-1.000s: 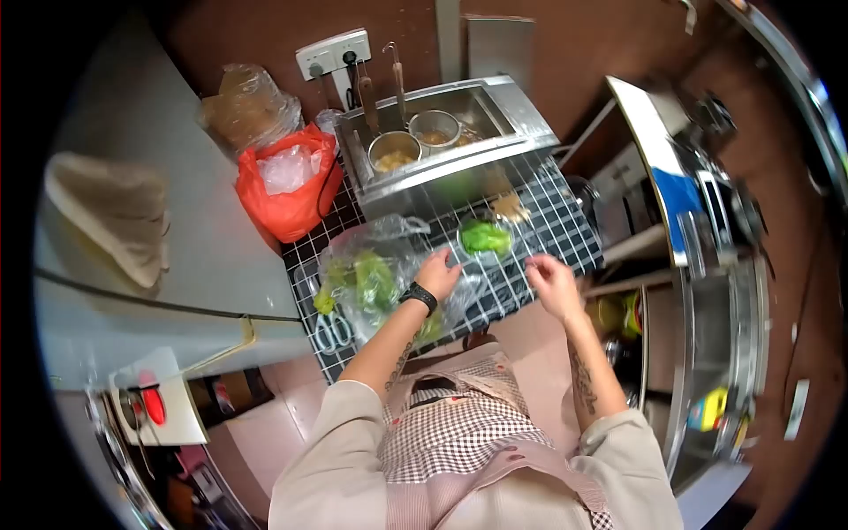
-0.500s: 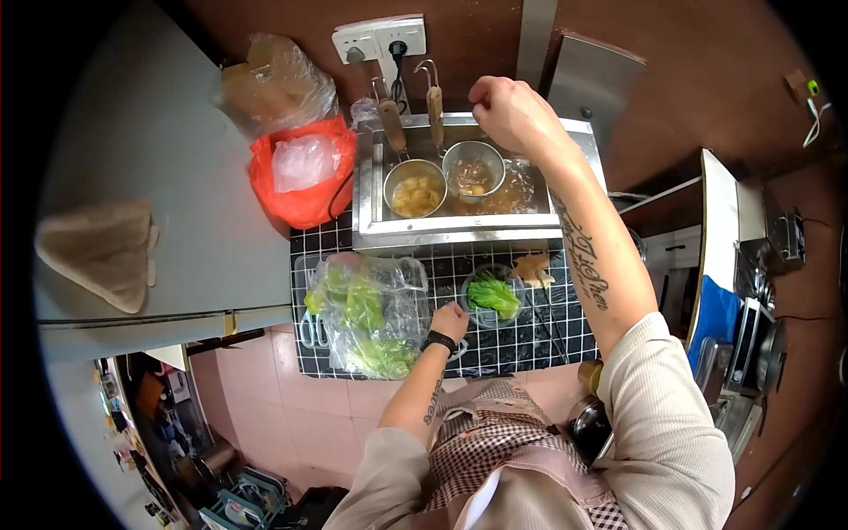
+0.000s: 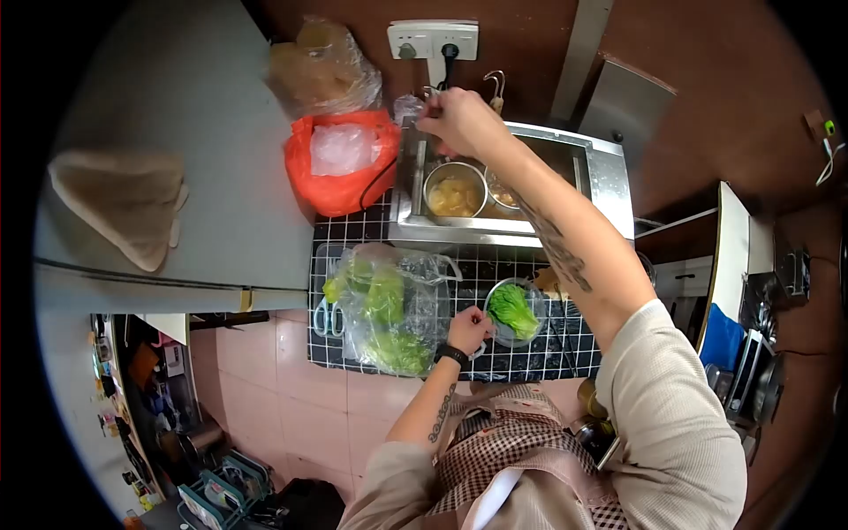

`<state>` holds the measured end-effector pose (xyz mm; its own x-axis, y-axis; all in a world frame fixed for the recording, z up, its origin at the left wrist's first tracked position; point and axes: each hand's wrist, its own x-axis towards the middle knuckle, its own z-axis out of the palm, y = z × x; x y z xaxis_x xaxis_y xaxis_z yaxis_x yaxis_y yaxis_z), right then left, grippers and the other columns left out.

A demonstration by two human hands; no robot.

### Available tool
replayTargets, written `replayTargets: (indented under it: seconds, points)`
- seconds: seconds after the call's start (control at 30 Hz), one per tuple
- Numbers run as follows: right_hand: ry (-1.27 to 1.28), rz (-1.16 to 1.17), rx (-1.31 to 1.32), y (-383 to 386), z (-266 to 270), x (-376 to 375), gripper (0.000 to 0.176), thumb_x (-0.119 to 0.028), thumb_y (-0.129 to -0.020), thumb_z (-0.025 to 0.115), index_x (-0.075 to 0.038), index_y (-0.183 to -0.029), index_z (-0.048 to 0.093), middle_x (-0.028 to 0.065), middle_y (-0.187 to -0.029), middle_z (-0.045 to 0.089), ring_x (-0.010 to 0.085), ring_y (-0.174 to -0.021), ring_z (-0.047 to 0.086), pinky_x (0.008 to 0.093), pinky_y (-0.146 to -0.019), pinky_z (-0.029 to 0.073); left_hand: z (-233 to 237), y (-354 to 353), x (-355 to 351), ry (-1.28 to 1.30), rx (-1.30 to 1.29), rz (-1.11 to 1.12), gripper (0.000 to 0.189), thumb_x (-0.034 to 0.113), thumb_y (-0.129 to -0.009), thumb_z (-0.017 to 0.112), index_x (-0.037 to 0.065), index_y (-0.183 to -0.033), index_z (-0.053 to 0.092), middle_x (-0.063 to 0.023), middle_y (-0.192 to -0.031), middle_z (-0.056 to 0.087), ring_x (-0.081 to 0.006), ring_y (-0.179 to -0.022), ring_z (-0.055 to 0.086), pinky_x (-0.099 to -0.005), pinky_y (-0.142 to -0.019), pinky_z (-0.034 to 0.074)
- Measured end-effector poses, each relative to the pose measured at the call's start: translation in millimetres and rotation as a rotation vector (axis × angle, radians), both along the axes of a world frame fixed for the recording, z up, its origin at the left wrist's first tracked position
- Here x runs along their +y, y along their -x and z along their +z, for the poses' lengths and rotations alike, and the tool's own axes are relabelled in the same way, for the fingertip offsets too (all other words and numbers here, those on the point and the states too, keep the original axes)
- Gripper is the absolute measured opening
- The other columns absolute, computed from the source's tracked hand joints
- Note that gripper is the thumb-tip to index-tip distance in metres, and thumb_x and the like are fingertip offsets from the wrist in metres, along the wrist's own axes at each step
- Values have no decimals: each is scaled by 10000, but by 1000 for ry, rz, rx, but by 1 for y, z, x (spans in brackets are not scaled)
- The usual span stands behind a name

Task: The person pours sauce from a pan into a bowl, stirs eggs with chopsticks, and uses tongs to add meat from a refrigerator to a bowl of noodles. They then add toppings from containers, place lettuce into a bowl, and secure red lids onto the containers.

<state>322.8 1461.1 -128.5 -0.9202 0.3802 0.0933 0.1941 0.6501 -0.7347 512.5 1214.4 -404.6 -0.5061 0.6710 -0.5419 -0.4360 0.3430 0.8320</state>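
Black-tiled table [image 3: 484, 265]: steel vat [image 3: 609, 181] at the rear edge, bag of greens [image 3: 389, 309] front-left, orange bag [image 3: 340, 177] at the rear-left corner. At the front edge, just right of the greens: bowl of lettuce [image 3: 514, 311]. Left hand [image 3: 468, 329]: fingers curled, pinching its near rim. Right hand [image 3: 461, 119] over the vat's rear-left corner: fingers closed on the handle of the left strainer [image 3: 454, 190].

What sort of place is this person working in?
Most likely a small food stall or eatery kitchen. A steel cooker holds strainer baskets of food, a plastic bag of leafy greens lies on the tiled counter, and a bowl of greens stands beside it.
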Motion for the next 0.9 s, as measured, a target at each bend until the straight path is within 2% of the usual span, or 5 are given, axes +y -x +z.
replayTargets:
  seconds: [0.1,0.3,0.43,0.63,0.9]
  points:
    - [-347,-98,155,-50,9,-14,276,-289,-856,719,-15,-889,711,197,-841,699,375,-819,678,440,-746,541,41,3,-31,-100,-231,64,98,45,-923,593,10,-841,553,-47,-824,620,-171,-811,709,-287,-662,580]
    - [-399,-414,60,-99,6,-10,238,-267,-880,660,-37,-903,717,189,-822,699,367,-792,685,433,-729,547,108,6,-104,-252,-446,196,32,27,-960,521,32,-968,490,-48,-933,540,-249,-957,696,-358,-779,622]
    - [-491,-440,180,-86,-13,-9,318,-304,-929,626,-6,-844,695,216,-800,686,417,-765,670,480,-700,548,143,16,-142,-277,-427,280,285,-11,-941,487,21,-1215,416,-109,-1035,579,-289,-990,693,-398,-792,621]
    - [-303,-558,21,-82,4,-4,367,-360,-935,614,-6,-978,697,205,-861,707,419,-860,675,466,-794,543,154,20,-188,-283,-355,352,376,-30,-917,492,37,-1277,409,-154,-1182,595,-309,-1020,679,-423,-825,608]
    - [-66,-112,-177,-84,4,17,249,-206,-858,668,-19,-1021,687,158,-993,711,272,-945,686,355,-848,529,139,17,-232,-263,-404,403,380,-1,-893,495,81,-1258,429,-142,-1225,553,-368,-1011,677,-432,-797,592]
